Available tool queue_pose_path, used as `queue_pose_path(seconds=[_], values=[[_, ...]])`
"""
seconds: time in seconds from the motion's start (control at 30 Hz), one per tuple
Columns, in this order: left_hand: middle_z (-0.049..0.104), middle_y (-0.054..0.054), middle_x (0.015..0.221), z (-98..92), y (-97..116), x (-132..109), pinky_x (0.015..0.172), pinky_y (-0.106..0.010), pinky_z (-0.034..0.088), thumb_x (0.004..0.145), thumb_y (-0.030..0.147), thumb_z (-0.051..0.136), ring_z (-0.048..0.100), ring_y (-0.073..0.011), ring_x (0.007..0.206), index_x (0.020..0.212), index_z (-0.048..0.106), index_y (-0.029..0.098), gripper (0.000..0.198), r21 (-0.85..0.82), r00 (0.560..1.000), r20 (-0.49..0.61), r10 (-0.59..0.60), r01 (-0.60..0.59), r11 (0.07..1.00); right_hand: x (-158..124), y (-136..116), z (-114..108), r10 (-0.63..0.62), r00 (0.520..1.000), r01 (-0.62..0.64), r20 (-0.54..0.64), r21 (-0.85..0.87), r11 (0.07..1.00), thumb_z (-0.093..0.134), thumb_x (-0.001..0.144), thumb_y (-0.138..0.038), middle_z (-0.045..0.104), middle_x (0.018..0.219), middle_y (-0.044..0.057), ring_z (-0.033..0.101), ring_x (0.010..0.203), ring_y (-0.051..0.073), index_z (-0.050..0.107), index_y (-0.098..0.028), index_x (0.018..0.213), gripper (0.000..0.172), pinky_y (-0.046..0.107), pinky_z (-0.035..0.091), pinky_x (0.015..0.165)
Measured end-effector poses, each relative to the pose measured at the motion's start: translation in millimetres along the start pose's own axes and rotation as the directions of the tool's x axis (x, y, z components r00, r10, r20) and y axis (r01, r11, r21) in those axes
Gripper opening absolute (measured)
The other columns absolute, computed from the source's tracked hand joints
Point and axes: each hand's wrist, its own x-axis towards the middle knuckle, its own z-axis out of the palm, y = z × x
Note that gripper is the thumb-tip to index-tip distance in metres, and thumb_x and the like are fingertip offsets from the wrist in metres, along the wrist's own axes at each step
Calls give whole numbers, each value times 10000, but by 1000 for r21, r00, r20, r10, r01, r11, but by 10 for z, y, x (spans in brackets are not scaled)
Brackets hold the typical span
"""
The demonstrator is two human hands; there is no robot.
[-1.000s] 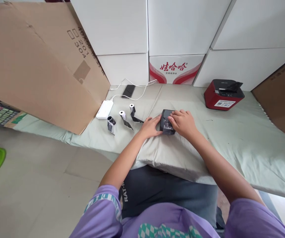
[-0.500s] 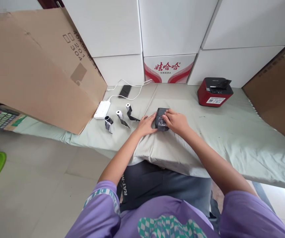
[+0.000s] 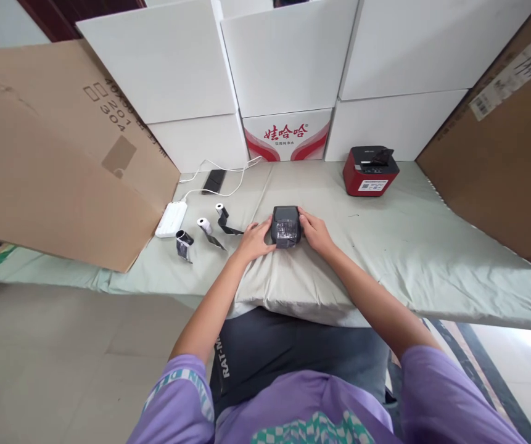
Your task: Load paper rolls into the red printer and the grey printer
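A small black printer stands on the cloth-covered table in front of me, with a dark printed strip lying over its front. My left hand holds its left side, thumb at the near corner and fingers along the edge. On the opposite side, my right hand grips the edge with its fingertips. To the left of my left hand stand three small paper rolls: a dark-cored roll, a white-topped roll and another roll, each with a dark strip trailing off it.
A red and black printer sits at the back right. A white power bank and a black phone lie at the left, with a white cable nearby. White boxes line the back; cardboard panels flank the table.
My right hand has moved off the printer's top to its right side, uncovering the printed strip. My left hand stays at the left side. The camera view has shifted.
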Motion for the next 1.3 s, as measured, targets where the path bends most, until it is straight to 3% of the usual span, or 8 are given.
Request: queue_pose_path(seconds=[0.17,0.3,0.63,0.77,0.9,1.0,1.13,1.3], values=[[643,-129,1526,-31,179,141,1296,-442,314,796,333,727,684,-289,1323,1663,353,201,953,37,997,-50,61,-59,998,-49,-121,-197,35,999,-35,-1,78,996,452,1013,-609,543,1621,60,621,1404,322,607,-223,1538,669,543,516,1174],[600,-160,1564,21,644,486,1282,-465,325,820,431,751,661,-324,1352,1644,386,179,935,30,993,-44,112,-111,993,-55,19,-689,47,992,-42,-120,50,998,480,983,-702,580,1590,67,598,1435,330,639,-230,1508,723,544,454,1232],[542,-205,1606,861,1977,1291,1281,-451,295,869,507,746,607,-307,1415,1659,308,102,990,-117,985,23,173,-169,979,-279,838,-1998,174,935,-157,-310,78,985,494,953,-749,700,1466,63,624,1404,308,691,-240,1443,734,494,439,1238],[494,-202,1645,933,2024,1315,1314,-484,229,852,513,737,553,-327,1469,1665,304,117,1003,-157,981,83,175,-160,974,-226,955,-2315,298,919,-301,-257,30,953,461,988,-682,815,1133,116,774,1033,316,693,-178,1436,714,539,603,1007],[522,-162,1635,682,1860,1685,1283,-437,303,836,424,711,498,-346,1517,1607,449,160,855,-394,990,135,46,11,919,226,985,-2586,239,906,-215,-349,107,971,567,989,-511,653,1494,172,705,1251,324,664,-160,1429,571,486,611,1006],[471,-183,1667,487,1802,2256,1244,-374,351,917,368,616,445,-317,1557,1520,545,111,659,-676,976,7,-216,164,718,673,1020,-2606,227,927,-178,-300,184,967,727,892,-367,584,1576,169,584,1434,311,655,-156,1388,543,501,500,1180],[652,-182,1496,420,1934,2867,1136,-357,454,958,360,582,605,-286,1402,1312,679,120,438,-892,922,143,-359,277,356,1033,1103,-2428,112,981,-71,-157,244,967,913,642,-345,767,1305,121,717,1212,318,679,-196,1249,667,587,516,1155],[807,-120,1092,376,2008,2852,943,-340,549,901,283,599,743,-237,1017,1054,720,152,235,-930,925,141,-354,247,273,999,976,-2309,-22,980,41,-198,91,995,882,638,-416,782,1254,143,723,1176,366,677,-172,1233,675,618,527,1099]])
